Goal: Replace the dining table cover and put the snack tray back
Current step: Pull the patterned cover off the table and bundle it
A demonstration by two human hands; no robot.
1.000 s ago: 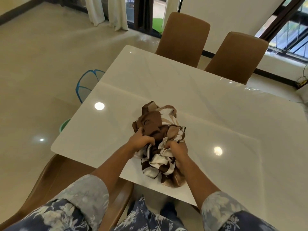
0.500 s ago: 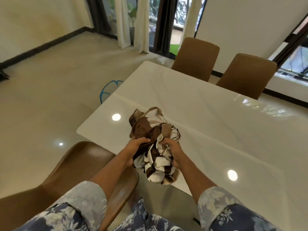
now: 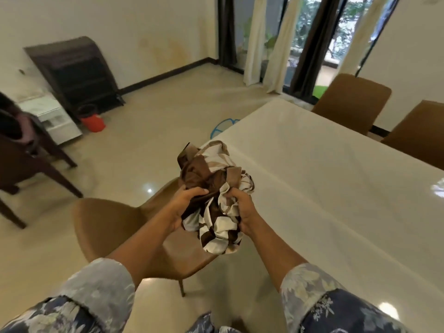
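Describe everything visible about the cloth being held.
The cloth is a crumpled bundle of soft fabric, patterned in dark brown, tan and cream. The left hand and right hand grip its sides, fingers dug into the folds. It hangs above the near chair, beside the table corner; whether it touches the table is unclear.

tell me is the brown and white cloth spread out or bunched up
Bunched up. The cloth is a crumpled wad gripped between the left hand and right hand, held off the table.

Cloth bundle (image 3: 216, 212) between left hand (image 3: 185, 204) and right hand (image 3: 242, 212), over near chair (image 3: 108, 224), table (image 3: 336, 188) at right, far chair (image 3: 352, 99) behind it
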